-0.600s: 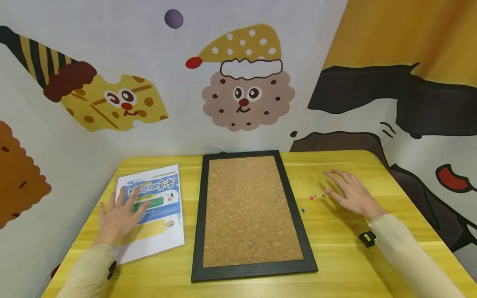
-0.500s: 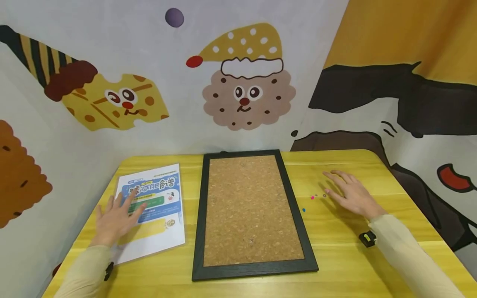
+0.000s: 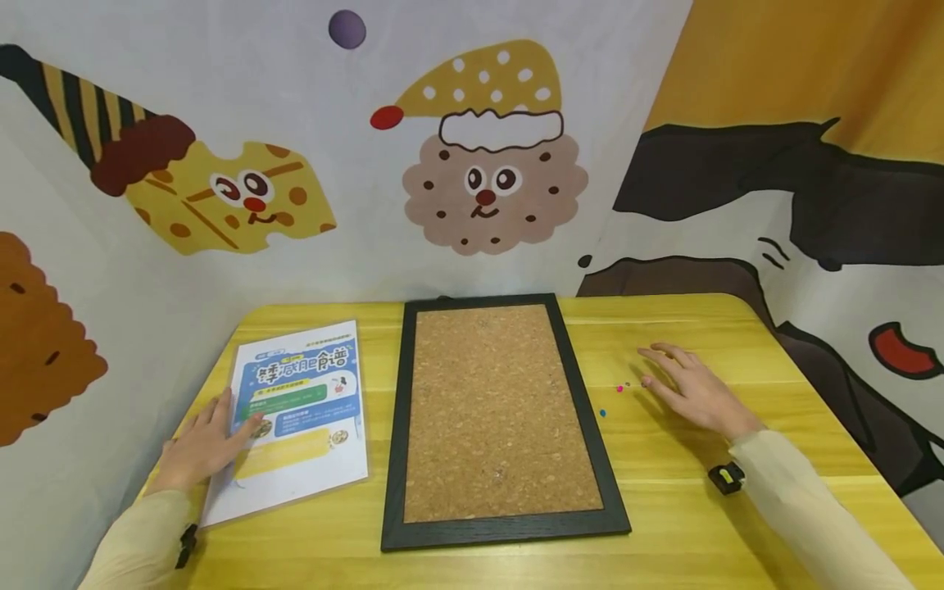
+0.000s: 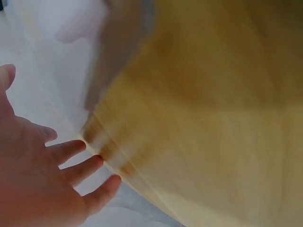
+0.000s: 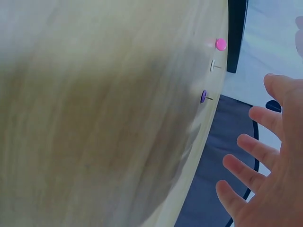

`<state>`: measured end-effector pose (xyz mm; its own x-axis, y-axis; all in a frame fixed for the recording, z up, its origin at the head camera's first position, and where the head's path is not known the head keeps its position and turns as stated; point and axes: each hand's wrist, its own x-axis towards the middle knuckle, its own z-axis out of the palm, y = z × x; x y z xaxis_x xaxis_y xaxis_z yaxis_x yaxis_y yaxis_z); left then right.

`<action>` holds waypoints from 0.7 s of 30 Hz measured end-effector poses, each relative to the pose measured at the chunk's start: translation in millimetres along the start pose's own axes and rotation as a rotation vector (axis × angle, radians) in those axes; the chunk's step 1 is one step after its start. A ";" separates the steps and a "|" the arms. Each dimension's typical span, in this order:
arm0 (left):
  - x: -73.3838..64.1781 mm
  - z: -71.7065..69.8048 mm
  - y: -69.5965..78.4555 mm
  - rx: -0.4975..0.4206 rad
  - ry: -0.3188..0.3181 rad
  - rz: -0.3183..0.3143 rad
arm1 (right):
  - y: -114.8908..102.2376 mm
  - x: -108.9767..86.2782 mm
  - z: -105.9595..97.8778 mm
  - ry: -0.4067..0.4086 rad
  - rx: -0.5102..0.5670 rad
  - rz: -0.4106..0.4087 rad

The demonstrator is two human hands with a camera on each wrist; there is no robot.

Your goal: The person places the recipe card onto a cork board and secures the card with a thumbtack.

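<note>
My left hand lies over the left edge of a printed, glossy sheet, thumb across the print and fingers extended along the side. Whether it touches the sheet cannot be told. In the left wrist view the fingers are spread with nothing between them. My right hand hovers above the table, fingers loosely bent and holding nothing. Just left of it lie small thumbtacks: a pink thumbtack and a blue thumbtack. The right wrist view also shows a white thumbtack and a purple thumbtack.
A cork board in a black frame lies flat mid-table, between the sheet and the thumbtacks. The yellow wood-grain table meets a wall with cartoon drawings behind and on the left. A patterned curtain hangs at the right.
My left hand has moved left and slightly down, from over the sheet's middle to its left edge, uncovering more print. The right hand has barely shifted.
</note>
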<state>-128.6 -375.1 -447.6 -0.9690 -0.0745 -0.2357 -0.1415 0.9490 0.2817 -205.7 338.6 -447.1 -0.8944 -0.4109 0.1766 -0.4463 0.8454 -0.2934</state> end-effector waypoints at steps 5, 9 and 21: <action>6.4 5.0 -2.2 0.026 0.008 -0.024 | -1.1 -1.1 1.0 -0.004 0.027 -0.002; 14.1 13.5 -3.5 0.045 0.039 -0.029 | -2.0 -2.9 3.0 -0.011 0.036 0.008; 23.0 7.0 18.5 -0.021 0.007 -0.128 | -0.9 -5.9 5.7 0.008 0.053 0.014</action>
<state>-152.1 -357.1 -454.4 -0.9443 -0.1966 -0.2640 -0.2679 0.9251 0.2690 -200.3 338.4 -453.2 -0.9005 -0.3959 0.1799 -0.4347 0.8317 -0.3455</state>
